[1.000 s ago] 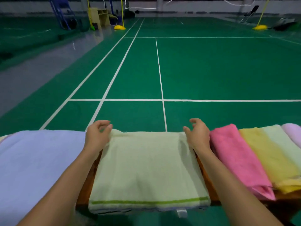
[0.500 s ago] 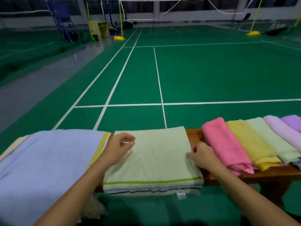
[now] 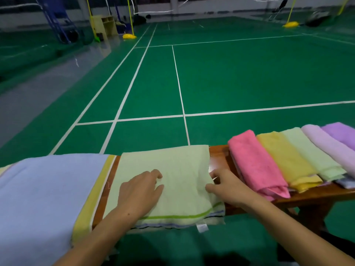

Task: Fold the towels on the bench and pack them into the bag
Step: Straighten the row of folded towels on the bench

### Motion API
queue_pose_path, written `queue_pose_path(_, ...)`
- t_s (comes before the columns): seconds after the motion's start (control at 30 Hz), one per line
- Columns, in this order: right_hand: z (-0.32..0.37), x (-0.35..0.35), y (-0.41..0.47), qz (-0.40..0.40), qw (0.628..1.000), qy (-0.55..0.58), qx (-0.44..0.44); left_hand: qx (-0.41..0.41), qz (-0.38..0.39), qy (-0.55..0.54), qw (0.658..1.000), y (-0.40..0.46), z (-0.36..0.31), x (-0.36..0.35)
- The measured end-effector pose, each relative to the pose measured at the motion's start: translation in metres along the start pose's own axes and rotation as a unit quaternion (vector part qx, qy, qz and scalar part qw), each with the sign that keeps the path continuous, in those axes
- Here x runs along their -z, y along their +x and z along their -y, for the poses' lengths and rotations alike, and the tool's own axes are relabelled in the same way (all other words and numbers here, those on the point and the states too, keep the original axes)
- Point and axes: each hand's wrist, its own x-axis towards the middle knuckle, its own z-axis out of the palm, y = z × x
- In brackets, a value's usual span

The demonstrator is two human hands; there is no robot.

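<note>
A pale green towel (image 3: 178, 169) with a green stripe lies folded on the wooden bench (image 3: 219, 152) in front of me. My left hand (image 3: 139, 191) rests on top of it, fingers loosely bent. My right hand (image 3: 226, 187) pinches the towel's right edge, lifting it slightly. To the right lie several folded towels: pink (image 3: 255, 164), yellow (image 3: 284, 160), light green (image 3: 311, 152) and two lilac ones (image 3: 334, 144). A large light blue towel (image 3: 44, 192) with a yellow border covers the bench on the left. No bag is in view.
The bench stands at the edge of a green badminton court (image 3: 230, 77) with white lines. Net posts on yellow bases (image 3: 129, 36) and a blue frame (image 3: 57, 22) stand far back. The bench leg (image 3: 315, 214) is at the lower right.
Both hands moved from the towel's far corners toward me. The left hand now lies on its middle and the right holds its right edge. The towel looks narrower front to back.
</note>
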Motion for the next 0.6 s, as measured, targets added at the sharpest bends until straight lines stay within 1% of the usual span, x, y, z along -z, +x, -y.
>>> queue_pose_path(0.07, 0.003, 0.001, -0.001, 0.007, 1.000, 0.005, 0.029, -0.042, 0.009, -0.034, 0.998, 0.002, -0.013, 0.006)
queue_pose_path(0.17, 0.007, -0.001, -0.002, 0.019, 0.999, 0.017, 0.048, -0.095, 0.023, -0.088, 0.991, 0.008, -0.030, 0.008)
queue_pose_path(0.27, 0.009, -0.006, -0.003, 0.047, 0.996, 0.012, 0.075, -0.128, 0.064, -0.136, 0.980, 0.016, -0.043, 0.007)
queue_pose_path(0.4, 0.009, -0.013, 0.001, 0.062, 0.993, -0.005, 0.102, -0.169, 0.110, -0.121, 0.972, 0.025, -0.046, 0.003)
queue_pose_path(0.53, 0.011, -0.019, 0.005, 0.070, 0.989, -0.005, 0.133, -0.174, 0.130, -0.125, 0.968, 0.034, -0.043, 0.001)
queue_pose_path(0.6, 0.010, -0.021, 0.008, 0.075, 0.989, 0.011, 0.127, -0.162, 0.133, -0.130, 0.969, 0.039, -0.038, -0.001)
